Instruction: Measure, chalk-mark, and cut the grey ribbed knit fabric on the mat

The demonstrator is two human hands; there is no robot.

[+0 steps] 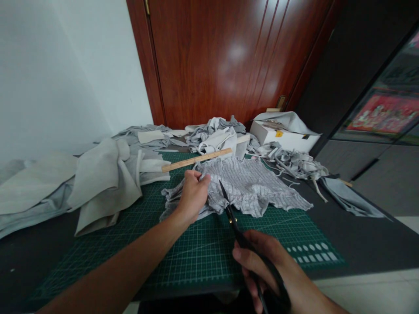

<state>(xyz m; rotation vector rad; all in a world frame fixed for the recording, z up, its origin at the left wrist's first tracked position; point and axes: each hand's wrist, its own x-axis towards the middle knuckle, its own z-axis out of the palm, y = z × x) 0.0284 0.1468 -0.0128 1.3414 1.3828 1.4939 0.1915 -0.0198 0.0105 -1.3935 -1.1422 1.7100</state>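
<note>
Home sewing corner: cutting mat, fabric scraps

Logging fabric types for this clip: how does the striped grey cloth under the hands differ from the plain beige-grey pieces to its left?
The striped grey cloth is thin, crumpled and lined; the plain beige-grey pieces look thicker, unpatterned and lie in broad folds. The left hand pins the striped cloth; the plain pieces lie untouched. Both rest partly on the green cutting mat.

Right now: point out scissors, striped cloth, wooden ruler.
scissors (pixel 229 211): head view, blades near the pivot.
striped cloth (pixel 252 185): head view, middle of the fabric.
wooden ruler (pixel 196 159): head view, mid-length.
</note>
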